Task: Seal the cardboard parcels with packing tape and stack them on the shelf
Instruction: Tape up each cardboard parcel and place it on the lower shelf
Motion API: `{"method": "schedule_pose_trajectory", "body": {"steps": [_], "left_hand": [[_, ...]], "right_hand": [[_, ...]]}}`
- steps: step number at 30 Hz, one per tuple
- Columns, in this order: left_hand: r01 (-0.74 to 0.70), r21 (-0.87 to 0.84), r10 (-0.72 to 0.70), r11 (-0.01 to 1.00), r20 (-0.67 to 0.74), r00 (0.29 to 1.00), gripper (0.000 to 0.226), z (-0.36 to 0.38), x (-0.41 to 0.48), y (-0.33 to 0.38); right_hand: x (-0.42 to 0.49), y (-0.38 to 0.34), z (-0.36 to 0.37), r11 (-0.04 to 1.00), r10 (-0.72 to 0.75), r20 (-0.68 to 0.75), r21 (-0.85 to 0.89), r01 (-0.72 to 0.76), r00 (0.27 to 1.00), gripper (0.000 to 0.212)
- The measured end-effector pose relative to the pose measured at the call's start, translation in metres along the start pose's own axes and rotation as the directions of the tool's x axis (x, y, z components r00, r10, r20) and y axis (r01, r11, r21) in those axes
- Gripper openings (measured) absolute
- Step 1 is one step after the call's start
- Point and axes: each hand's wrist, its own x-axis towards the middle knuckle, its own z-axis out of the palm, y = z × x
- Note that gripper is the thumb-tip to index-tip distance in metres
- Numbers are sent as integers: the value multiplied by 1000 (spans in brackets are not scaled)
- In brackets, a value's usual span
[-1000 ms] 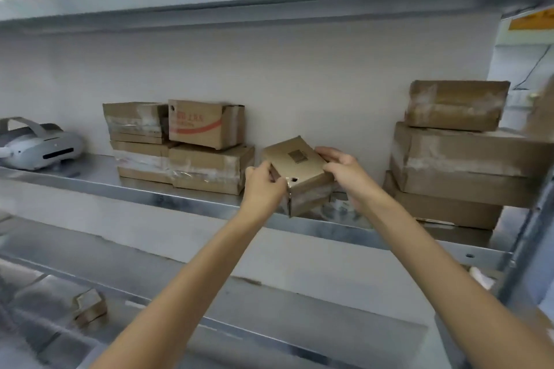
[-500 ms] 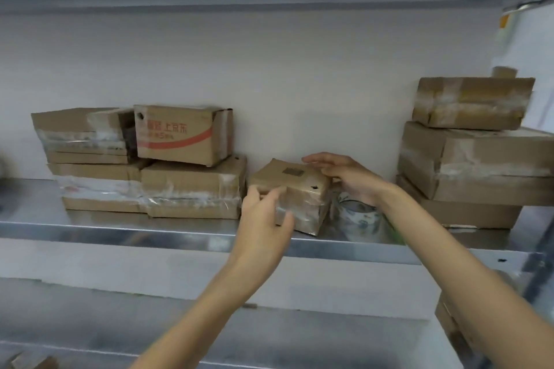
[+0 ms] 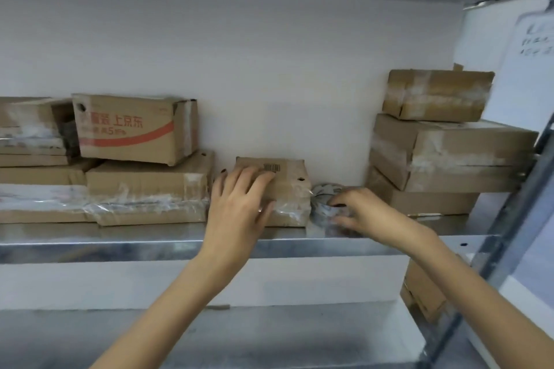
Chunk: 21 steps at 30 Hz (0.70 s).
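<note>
— Where's the small parcel [image 3: 289,186]?
— On the steel shelf [image 3: 120,246], mid-row against the back wall, barcode on top. The left hand [image 3: 239,204] lies over its near left part, fingers straight and spread, gripping nothing

— And the right hand [image 3: 365,213]?
— Just right of the parcel, on the tape roll [image 3: 323,193]. Fingers above and thumb below curl onto the roll and pinch it. Roll sits just beside the parcel; touching or not, blur hides it

— Anything else unclear?
— The hand covers most of the roll. The left stack [image 3: 144,189] is cut off at the frame edge. The right stack [image 3: 449,153] runs behind an upright post [image 3: 506,219] at its far right end
</note>
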Motion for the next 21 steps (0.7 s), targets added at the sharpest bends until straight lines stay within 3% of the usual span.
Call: {"method": "schedule_pose_trajectory", "body": {"steps": [4, 8, 10, 14, 16, 18, 21], "left_hand": [[-21, 8, 21, 1000, -36, 999, 39, 4, 4, 11], [-37, -12, 36, 999, -49, 998, 36, 9, 6, 20], [-43, -47, 39, 998, -81, 996, 34, 10, 8, 25], [-112, -221, 85, 969, -127, 988, 31, 8, 16, 43], [-115, -401, 95, 909, -69, 993, 42, 1, 22, 57], [-25, -579, 56, 815, 35, 998, 54, -7, 28, 71], [196, -757, -103, 624, 169, 980, 62, -10, 39, 84]], "right_hand": [[2, 2, 12, 999, 41, -109, 3, -41, 993, 12], [-3, 0, 3, 953, 172, -233, 286, -101, 957, 7], [-7, -5, -6, 863, 247, -274, 499, -83, 930, 10], [-23, -19, -23, 574, 326, -322, 814, 85, 889, 17], [-33, -28, -30, 418, 316, -316, 893, 168, 894, 24], [-43, -36, -36, 312, 255, -302, 925, 217, 919, 28], [-54, -46, -38, 320, 174, -343, 906, 276, 923, 27]]}}
